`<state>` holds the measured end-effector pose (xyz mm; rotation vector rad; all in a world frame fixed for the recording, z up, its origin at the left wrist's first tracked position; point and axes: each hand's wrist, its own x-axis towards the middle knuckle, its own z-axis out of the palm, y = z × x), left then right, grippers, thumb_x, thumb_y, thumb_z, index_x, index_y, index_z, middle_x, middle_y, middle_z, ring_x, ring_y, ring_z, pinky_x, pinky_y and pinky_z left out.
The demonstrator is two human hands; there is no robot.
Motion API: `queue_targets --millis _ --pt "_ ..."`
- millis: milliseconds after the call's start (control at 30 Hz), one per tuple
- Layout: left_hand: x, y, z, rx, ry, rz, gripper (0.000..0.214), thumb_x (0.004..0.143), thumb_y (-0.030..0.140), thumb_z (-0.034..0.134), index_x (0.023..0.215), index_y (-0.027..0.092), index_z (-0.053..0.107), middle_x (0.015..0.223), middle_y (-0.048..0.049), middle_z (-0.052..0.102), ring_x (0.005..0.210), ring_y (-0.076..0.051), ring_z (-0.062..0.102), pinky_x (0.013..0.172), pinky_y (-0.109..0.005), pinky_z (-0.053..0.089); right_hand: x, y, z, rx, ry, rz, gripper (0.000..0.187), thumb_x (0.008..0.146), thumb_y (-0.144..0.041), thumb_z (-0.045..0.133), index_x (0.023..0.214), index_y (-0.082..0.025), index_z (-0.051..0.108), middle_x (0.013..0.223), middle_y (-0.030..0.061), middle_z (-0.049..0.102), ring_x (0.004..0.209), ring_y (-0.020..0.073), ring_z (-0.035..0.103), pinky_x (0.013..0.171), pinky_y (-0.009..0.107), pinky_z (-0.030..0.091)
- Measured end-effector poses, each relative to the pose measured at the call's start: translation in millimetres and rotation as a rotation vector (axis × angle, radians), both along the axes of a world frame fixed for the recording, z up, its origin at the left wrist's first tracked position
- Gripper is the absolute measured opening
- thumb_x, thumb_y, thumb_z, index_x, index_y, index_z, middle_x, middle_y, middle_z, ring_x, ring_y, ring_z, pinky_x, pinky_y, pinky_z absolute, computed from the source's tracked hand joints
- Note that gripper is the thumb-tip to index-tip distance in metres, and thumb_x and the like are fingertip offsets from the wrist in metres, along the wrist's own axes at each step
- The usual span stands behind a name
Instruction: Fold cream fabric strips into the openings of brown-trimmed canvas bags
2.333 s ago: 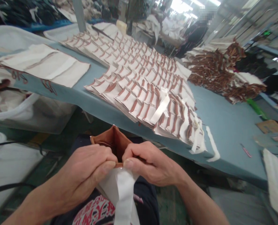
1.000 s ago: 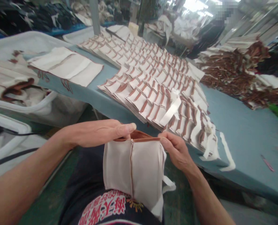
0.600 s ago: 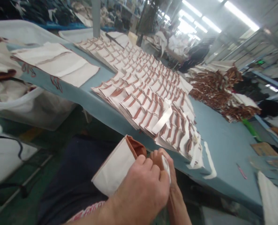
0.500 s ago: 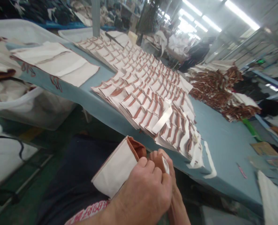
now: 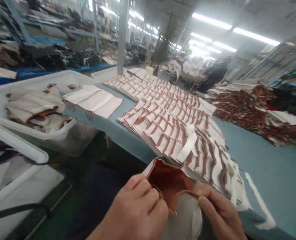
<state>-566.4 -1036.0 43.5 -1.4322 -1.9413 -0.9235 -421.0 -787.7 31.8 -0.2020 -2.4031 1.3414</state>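
Between my hands is a sewn cloth piece (image 5: 169,180), off-white outside and rust-brown inside, with its opening spread toward me. My left hand (image 5: 140,206) is closed around the near left part of its edge. On the other side, my right hand (image 5: 217,208) pinches the brown edge between thumb and fingers. A pale flap of the piece hangs down between the hands. Just beyond them, overlapping rows of similar off-white and brown pieces (image 5: 160,123) cover part of the blue table (image 5: 252,143). A white strip (image 5: 189,145) lies on the rows.
Another white strip (image 5: 259,203) lies at the table's right front. Flat off-white panels (image 5: 95,100) rest at the left end, beside a white bin (image 5: 70,133) of cloth. A tall pile of brown-edged pieces (image 5: 250,110) stands at the back right. Farther back is a person (image 5: 214,75).
My hands have moved apart, the right one shifting right, and the cloth piece now gapes with its brown inside showing. The view has swung left and up, showing more of the bins.
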Motion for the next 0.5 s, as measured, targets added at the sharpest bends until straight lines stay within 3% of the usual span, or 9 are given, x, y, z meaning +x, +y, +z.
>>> queue_targets --millis 67,133,333,500 --pt "16.6 -0.8 -1.6 0.060 0.037 0.006 0.040 0.113 0.015 0.047 0.075 0.022 0.058 0.065 0.0046 0.054 0.065 -0.016 0.050 0.096 -0.033 0.049 -6.9 -4.1 9.5 0.056 -0.023 0.047 0.039 0.109 -0.048 0.066 0.080 -0.023 0.070 0.072 0.0003 0.064 0.064 0.0162 0.062 0.062 0.024 0.051" --pt "35.2 3.6 -3.5 0.096 0.041 0.015 0.040 0.111 0.012 0.049 0.073 0.022 0.057 0.063 0.0048 0.053 0.063 -0.016 0.050 0.096 -0.032 0.050 -13.7 -6.9 7.3 0.073 -0.058 0.063 0.037 0.110 -0.048 0.066 0.084 -0.023 0.073 0.076 0.0013 0.070 0.069 0.0169 0.066 0.065 0.024 0.053" --pt "67.5 15.9 -5.0 -0.011 0.012 -0.014 0.031 0.097 0.003 0.057 0.072 0.021 0.057 0.063 0.0020 0.055 0.061 -0.018 0.048 0.069 -0.037 0.040 -12.9 -16.9 -23.4 0.007 -0.146 0.062 0.040 0.112 -0.054 0.062 0.091 -0.023 0.074 0.083 0.0018 0.072 0.079 0.0186 0.068 0.076 0.028 0.054" --pt "84.8 11.6 -10.7 -0.036 -0.002 -0.001 0.034 0.100 0.000 0.053 0.074 0.021 0.055 0.061 0.0028 0.053 0.057 -0.017 0.047 0.064 -0.039 0.033 -4.9 -22.4 -21.2 -0.063 -0.149 0.091 0.038 0.113 -0.053 0.060 0.093 -0.023 0.072 0.087 0.0020 0.071 0.084 0.0194 0.068 0.082 0.031 0.052"
